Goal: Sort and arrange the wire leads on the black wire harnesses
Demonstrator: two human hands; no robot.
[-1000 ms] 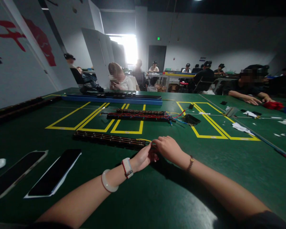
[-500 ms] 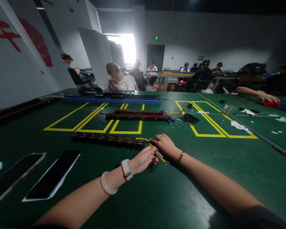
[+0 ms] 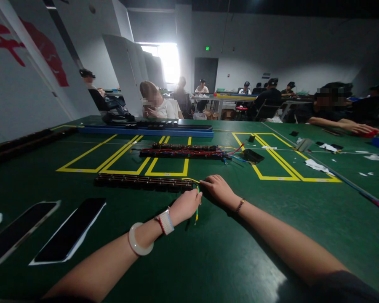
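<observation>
Near the frame's centre, the left hand [image 3: 186, 205] is gripping a thin yellow-and-green wire [image 3: 197, 213] at the right end of a long, dark, ridged bar [image 3: 145, 181]; the right hand [image 3: 219, 188] is resting just beside, its grip unclear.

None legible: red wall char [image 3: 9, 43], grn sign [image 3: 207, 49] blurry.

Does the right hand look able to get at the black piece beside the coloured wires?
Probably yes: only green tabletop shows between the right hand and the black piece; the coloured wires mostly lie left of it.
</observation>
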